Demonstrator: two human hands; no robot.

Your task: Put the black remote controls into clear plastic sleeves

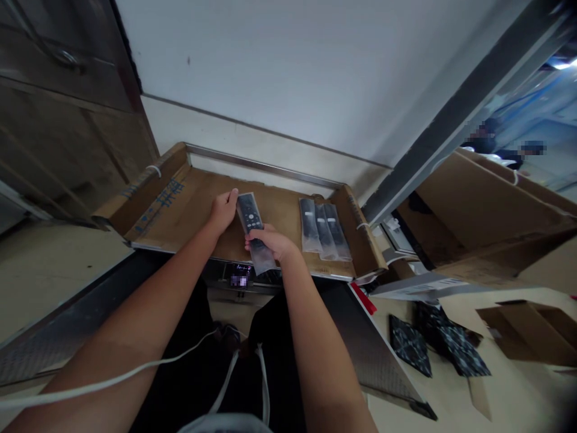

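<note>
A dark remote control (250, 211) in a clear plastic sleeve is held over the front of a cardboard-lined tray (202, 187). My right hand (272, 240) is closed around its lower half, thumb across the front. The loose end of the sleeve hangs below that hand. At the upper left corner of the sleeve, my left hand (223, 210) is closed with its thumb up, pinching the sleeve's edge. Its other fingers are partly hidden. Three more sleeved remote controls (321, 227) lie side by side at the tray's right end, white labels showing.
Raised cardboard sides (360, 231) border the tray. A white cable (135, 368) runs over my left forearm. A large cardboard box (491, 210) stands at right, with dark patterned bags (444, 340) and an open carton (534, 331) on the floor. A person (489, 135) is in the background.
</note>
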